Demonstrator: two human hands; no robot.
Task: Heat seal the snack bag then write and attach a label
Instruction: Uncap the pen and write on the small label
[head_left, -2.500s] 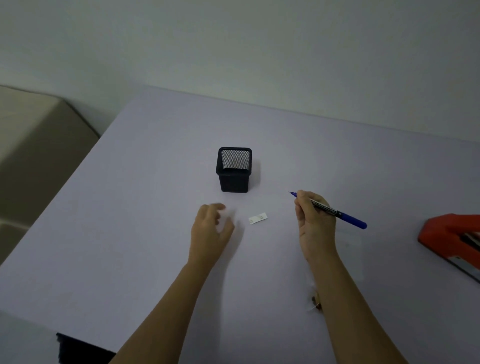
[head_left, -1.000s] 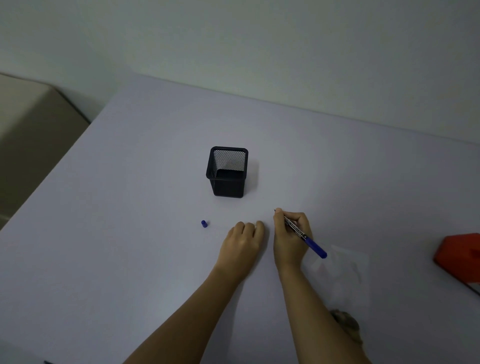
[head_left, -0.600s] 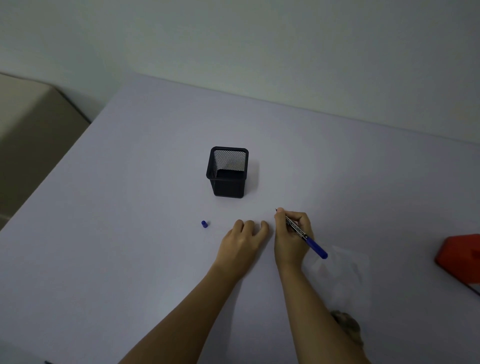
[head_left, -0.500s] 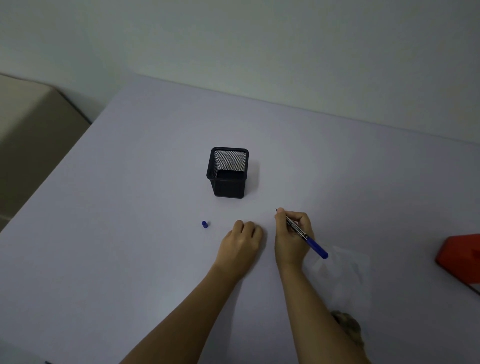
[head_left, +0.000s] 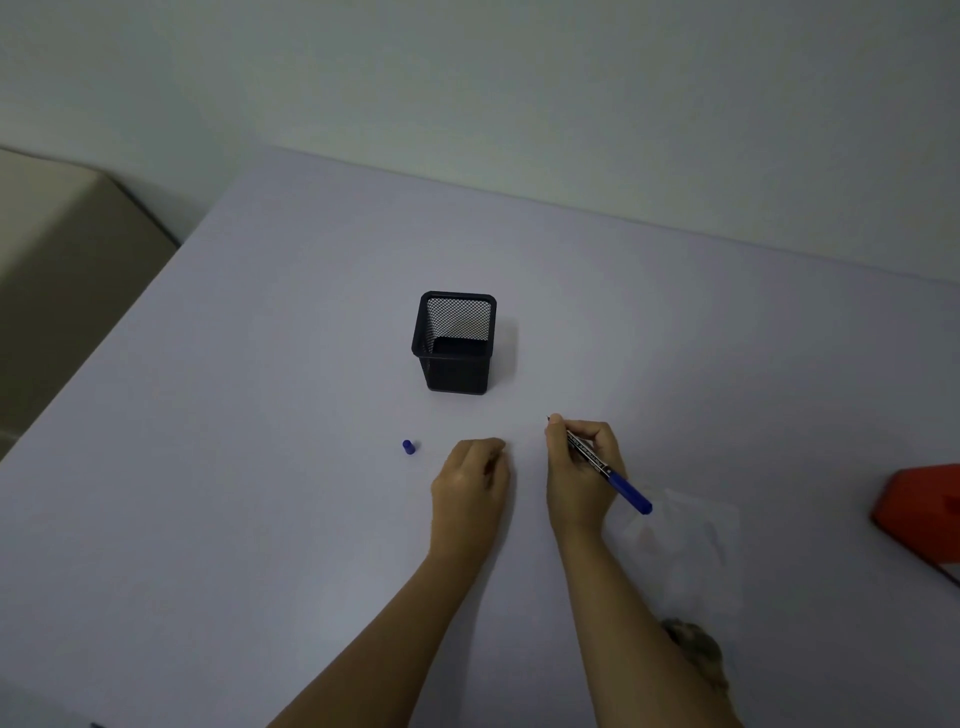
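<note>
So, what lies left of the left hand (head_left: 470, 486)?

Just a small blue plastic pen cap (head_left: 408, 447), light and apt to roll. Beyond that hand stands a black square wire-mesh pen pot (head_left: 454, 343), stiff and hollow. The hand has its fingers bent down onto the matte lilac table (head_left: 234, 467). I cannot tell whether they pin the label, since no label shows.

And the right hand (head_left: 582, 467)?

Clamped in a writing grip on a slim blue-ended marker pen (head_left: 623, 488), with the tip down just ahead of its fingers. Right of it, nearer the person, lies the clear plastic snack bag (head_left: 691, 545): limp, slick, probably light, with brown snacks bunched at its near end. I would take it by an empty flat edge. Further right sits a red hard-shelled heat sealer (head_left: 919, 514).
</note>
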